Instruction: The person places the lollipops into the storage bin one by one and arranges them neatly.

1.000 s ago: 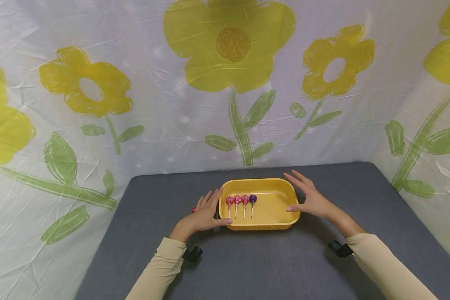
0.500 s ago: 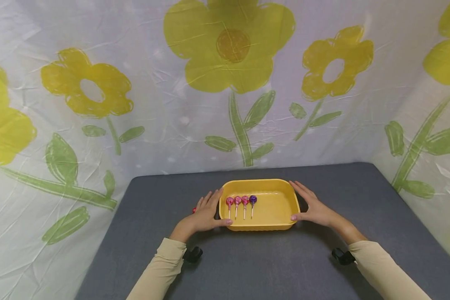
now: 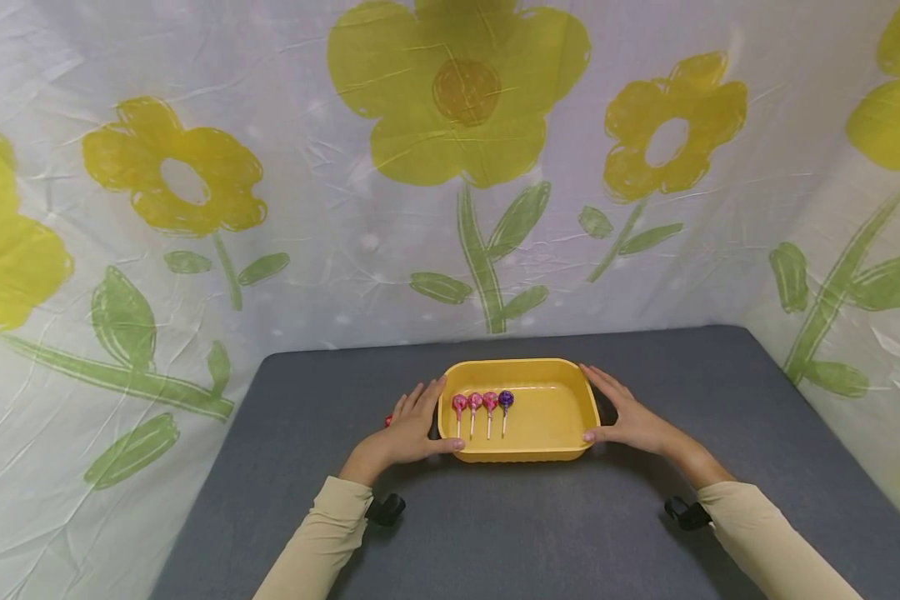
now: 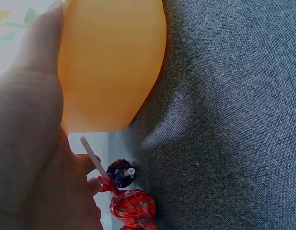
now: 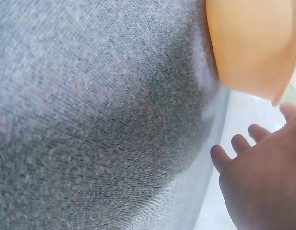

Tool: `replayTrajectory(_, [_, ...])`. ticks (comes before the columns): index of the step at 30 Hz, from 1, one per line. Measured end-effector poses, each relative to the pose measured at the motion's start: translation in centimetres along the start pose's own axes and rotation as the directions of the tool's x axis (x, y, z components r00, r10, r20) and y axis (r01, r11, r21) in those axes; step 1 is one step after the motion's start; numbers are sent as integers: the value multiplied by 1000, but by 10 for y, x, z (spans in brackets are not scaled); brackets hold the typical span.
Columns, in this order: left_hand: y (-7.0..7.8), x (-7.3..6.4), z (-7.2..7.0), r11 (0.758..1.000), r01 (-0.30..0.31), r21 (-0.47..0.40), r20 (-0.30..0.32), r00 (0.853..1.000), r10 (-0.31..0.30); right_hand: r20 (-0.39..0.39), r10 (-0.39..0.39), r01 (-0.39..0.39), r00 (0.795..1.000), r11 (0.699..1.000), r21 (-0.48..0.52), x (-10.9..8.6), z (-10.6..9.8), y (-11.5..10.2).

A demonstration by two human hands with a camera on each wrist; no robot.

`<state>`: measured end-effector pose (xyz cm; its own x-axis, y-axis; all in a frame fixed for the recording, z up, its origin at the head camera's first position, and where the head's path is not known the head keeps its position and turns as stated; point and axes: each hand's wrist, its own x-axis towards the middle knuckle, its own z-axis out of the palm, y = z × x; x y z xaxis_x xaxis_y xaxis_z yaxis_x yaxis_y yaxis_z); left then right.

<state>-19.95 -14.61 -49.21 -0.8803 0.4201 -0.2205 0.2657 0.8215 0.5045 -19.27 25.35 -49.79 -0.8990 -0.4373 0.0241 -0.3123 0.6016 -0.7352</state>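
Observation:
A yellow plastic tray (image 3: 547,421) rests on the dark grey table. Inside, at its left end, several lollipops stand in a row, sticks toward me: pink-wrapped ones (image 3: 475,402) and a purple one (image 3: 506,399). My left hand (image 3: 405,432) spans the tray's left end, thumb at the near corner, straight fingers along the far corner. At the right end my right hand (image 3: 632,421) lies the same way, its fingers spread in the right wrist view. Beyond my left hand, the left wrist view shows a red-wrapped lollipop (image 4: 134,208) and a dark purple one (image 4: 120,173).
The grey table (image 3: 525,525) reaches back to a white cloth (image 3: 330,208) printed with yellow flowers, which also hangs at both sides. A black wrist camera (image 3: 386,509) sits on the left wrist, another black one (image 3: 686,512) on the right.
My right hand has shifted slightly right and nearer, its thumb moving from over the tray to its right edge. Left hand, tray and lollipops look unmoved.

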Motion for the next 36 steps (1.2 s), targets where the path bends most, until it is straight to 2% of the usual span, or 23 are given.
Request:
replayTrajectory(7, [2,-2,-1,1000,-9,-19,-10,1000,9,2,-4,4,1000,1000,12,0,1,1])
replayTrajectory(15, [3,-2,-2,1000,12,-1,-6,1000,-12,3,-9,9,1000,1000,10,0,0,0])
replayTrajectory(25, [-5,3,3,1000,3,-7,-3,1000,-3,8,5,-5,1000,1000,18,0,2,2])
replayTrajectory(36, [2,-1,-2,1000,-9,-8,3,1000,9,15,15,-15,1000,1000,7,-2,2,4])
